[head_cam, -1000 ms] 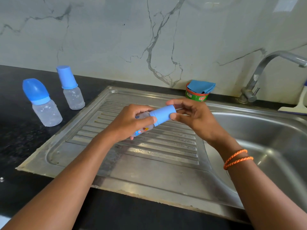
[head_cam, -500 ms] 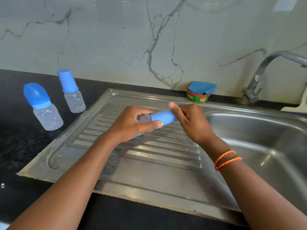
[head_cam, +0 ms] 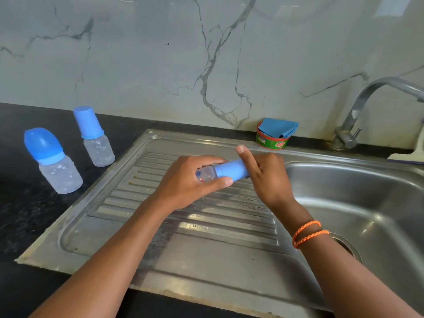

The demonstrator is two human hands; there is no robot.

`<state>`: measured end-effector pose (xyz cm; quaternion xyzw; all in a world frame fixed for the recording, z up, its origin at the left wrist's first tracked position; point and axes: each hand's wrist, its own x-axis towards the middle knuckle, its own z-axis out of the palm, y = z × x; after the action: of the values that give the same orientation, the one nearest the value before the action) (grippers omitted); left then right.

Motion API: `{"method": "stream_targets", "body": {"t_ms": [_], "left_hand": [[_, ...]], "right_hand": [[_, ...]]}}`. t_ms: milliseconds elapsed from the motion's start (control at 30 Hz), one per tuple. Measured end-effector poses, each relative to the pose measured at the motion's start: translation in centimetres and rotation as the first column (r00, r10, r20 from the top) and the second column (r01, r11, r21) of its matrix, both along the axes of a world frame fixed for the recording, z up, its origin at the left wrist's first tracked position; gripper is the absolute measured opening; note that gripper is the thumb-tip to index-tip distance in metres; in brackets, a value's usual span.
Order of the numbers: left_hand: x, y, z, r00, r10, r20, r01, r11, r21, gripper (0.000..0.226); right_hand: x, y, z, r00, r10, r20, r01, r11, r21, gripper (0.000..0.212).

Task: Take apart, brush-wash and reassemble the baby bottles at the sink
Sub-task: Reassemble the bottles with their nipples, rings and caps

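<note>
- Left hand (head_cam: pixel 183 180) grips a small clear plastic baby bottle (head_cam: pixel 206 174) held sideways over the ribbed steel drainboard (head_cam: pixel 195 226) — its base is hidden in the palm.
- Right hand (head_cam: pixel 266 177) wraps the bottle's blue cylindrical cap (head_cam: pixel 231 169); cap's far end hidden.
- Curved steel tap (head_cam: pixel 367 97) cut off at right.

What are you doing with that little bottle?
A person is holding a small baby bottle sideways over the sink's draining board. The left hand grips the clear body, and the right hand is wrapped round its blue cap, as if to take it off. Two more capped bottles, a rounded-cap bottle and a tall-cap bottle, stand on the black counter.
</note>
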<state>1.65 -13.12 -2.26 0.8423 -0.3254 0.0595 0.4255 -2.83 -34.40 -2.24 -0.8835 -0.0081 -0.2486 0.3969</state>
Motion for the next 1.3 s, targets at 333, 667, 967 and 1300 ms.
{"method": "stream_targets", "body": {"t_ms": [333,667,967,1300], "left_hand": [[-0.1,0.7,0.9,0.957,-0.087,-0.278,0.0,0.954,-0.3,0.025],[2.8,2.0,0.8,0.877,-0.214,-0.431,-0.215,0.627,-0.749,0.041],[6.5,6.3,-0.7,0.806,0.111,-0.581,-0.563,0.447,-0.695,0.053],[6.8,6.4,-2.3,0.667,0.509,-0.544,-0.743,0.404,-0.534,0.049]], "right_hand": [[-0.2,2.1,0.6,0.954,0.283,0.104,-0.301,0.879,0.369,0.026],[4.6,6.5,3.3,0.826,0.562,0.042,-0.537,0.76,0.366,0.09],[15.6,13.9,2.4,0.841,0.542,-0.01,-0.522,0.814,0.254,0.094],[24.3,22.8,-1.0,0.866,0.498,-0.034,-0.467,0.832,0.298,0.063]]}}
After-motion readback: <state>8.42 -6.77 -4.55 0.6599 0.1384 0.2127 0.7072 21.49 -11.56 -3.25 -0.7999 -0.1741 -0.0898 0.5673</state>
